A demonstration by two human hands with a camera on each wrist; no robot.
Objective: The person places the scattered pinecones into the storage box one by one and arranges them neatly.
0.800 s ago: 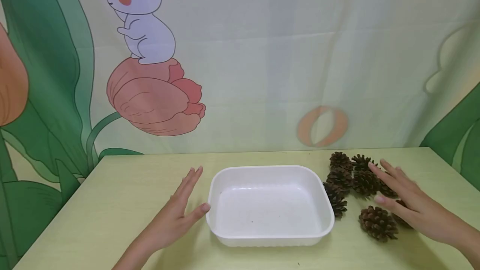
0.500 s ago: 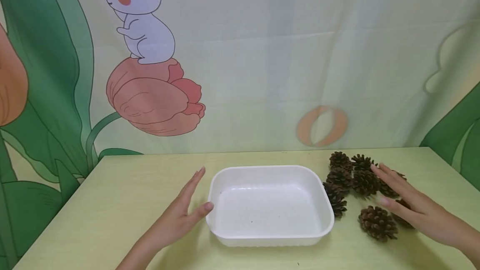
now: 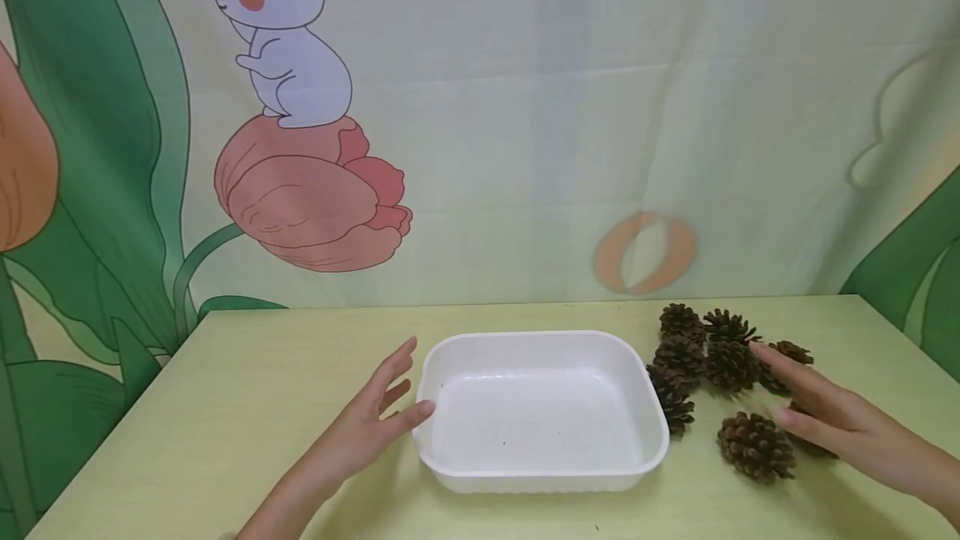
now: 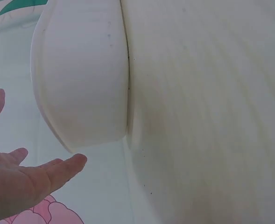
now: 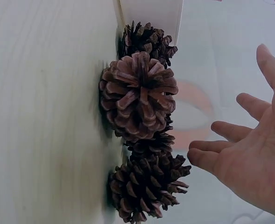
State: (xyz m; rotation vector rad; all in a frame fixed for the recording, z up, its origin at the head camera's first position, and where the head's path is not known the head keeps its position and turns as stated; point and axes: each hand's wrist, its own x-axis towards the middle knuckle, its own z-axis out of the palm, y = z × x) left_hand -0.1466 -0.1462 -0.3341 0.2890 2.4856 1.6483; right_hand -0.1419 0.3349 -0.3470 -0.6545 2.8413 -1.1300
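A white rectangular plastic basin [image 3: 540, 432] stands on the table, with nothing inside it but tiny specks. At its left side, my left hand [image 3: 356, 432] is held with fingers extended and slightly bent; its thumb tip overlaps the rim in the head view. The left wrist view shows that hand [image 4: 20, 182] near the basin's outer wall [image 4: 83, 74]; contact cannot be told. To the right, my right hand [image 3: 847, 432] hovers over several brown pine cones, fingers loosely extended, holding nothing. A nearer pine cone [image 3: 756, 447] lies beside its thumb. In the right wrist view the hand [image 5: 249, 149] is apart from the pine cones [image 5: 139, 95].
Several pine cones [image 3: 678, 359] cluster at the basin's right side, one against its wall. The pale yellow table [image 3: 247, 407] ends at a printed curtain [image 3: 487, 148] with a cartoon animal and tulips.
My left hand has shifted slightly right, its thumb now over the basin's rim. My right hand has drawn a little right and lower. The basin and pine cones stay put.
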